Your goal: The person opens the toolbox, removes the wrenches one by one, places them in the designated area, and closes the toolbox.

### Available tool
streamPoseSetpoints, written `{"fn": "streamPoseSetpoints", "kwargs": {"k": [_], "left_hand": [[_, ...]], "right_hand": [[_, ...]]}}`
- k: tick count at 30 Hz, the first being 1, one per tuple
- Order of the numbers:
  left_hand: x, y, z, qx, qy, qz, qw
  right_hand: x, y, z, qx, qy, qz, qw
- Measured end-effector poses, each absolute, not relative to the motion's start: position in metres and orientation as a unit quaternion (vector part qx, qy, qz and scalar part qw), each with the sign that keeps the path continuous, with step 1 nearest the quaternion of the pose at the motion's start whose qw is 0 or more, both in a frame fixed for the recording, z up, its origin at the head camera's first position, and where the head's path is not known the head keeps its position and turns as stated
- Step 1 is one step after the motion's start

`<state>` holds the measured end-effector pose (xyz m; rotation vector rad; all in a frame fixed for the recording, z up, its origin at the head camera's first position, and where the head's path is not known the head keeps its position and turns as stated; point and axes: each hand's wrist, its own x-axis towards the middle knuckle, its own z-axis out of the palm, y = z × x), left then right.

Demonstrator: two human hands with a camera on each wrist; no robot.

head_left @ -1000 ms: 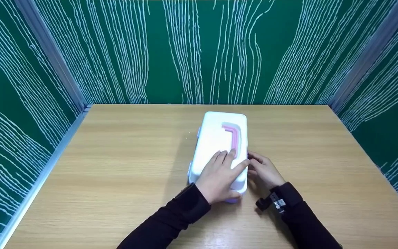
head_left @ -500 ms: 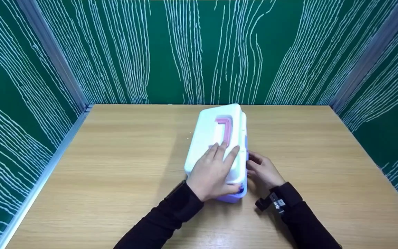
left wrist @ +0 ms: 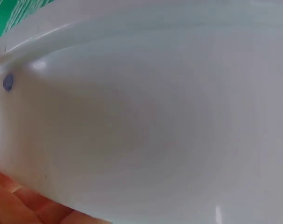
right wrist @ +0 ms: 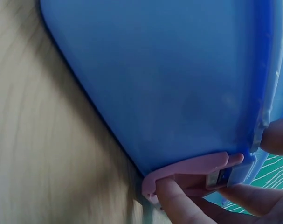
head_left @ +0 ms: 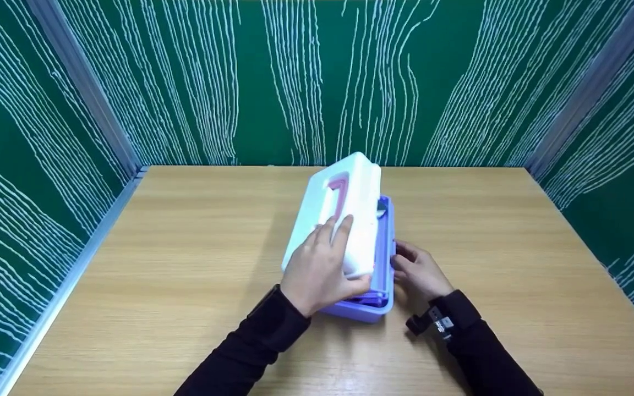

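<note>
A purple-blue storage box sits mid-table, its white lid with a pink handle tilted up and leaning left. My left hand grips the lid's near end, fingers on top and thumb under the edge. The left wrist view is filled by the lid's white surface, with fingers at the bottom left. My right hand holds the box's right side. In the right wrist view its fingers pinch a pink latch on the blue wall.
The box stands on a light wooden table enclosed by green patterned walls at the back and both sides. A metal rail runs along the table's left edge. The box's contents are hidden behind the lid.
The lid has swung up from flat to steeply tilted, opening leftward and exposing the purple rim. My left hand rose and shifted left with it; my right hand stayed at the latch.
</note>
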<state>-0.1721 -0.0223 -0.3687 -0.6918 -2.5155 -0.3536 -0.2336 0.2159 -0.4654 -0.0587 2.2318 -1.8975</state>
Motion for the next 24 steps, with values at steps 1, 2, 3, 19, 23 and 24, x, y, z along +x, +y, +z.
{"fn": "streamPoseSetpoints", "kwargs": {"k": [1,2,3,19,23,24], "left_hand": [[-0.172,-0.024,-0.369,-0.247,-0.924,-0.139,0.256],[-0.172,-0.025,-0.369,-0.241,-0.923,-0.152,0.259],[-0.172,-0.027,-0.369,-0.234,-0.922,-0.166,0.261],[-0.181,-0.071,-0.359,-0.132,-0.886,-0.386,0.218],[-0.185,-0.085,-0.360,-0.111,-0.872,-0.425,0.214],[-0.185,-0.089,-0.361,-0.102,-0.869,-0.435,0.211]], "right_hand": [[-0.234,0.216,-0.466,-0.020,0.759,-0.642,0.105],[-0.234,0.216,-0.466,-0.020,0.758,-0.643,0.105],[-0.234,0.216,-0.466,-0.022,0.758,-0.643,0.106],[-0.234,0.213,-0.465,-0.015,0.767,-0.635,0.089],[-0.235,0.212,-0.466,-0.011,0.763,-0.640,0.092],[-0.235,0.212,-0.467,-0.012,0.762,-0.641,0.094]]}}
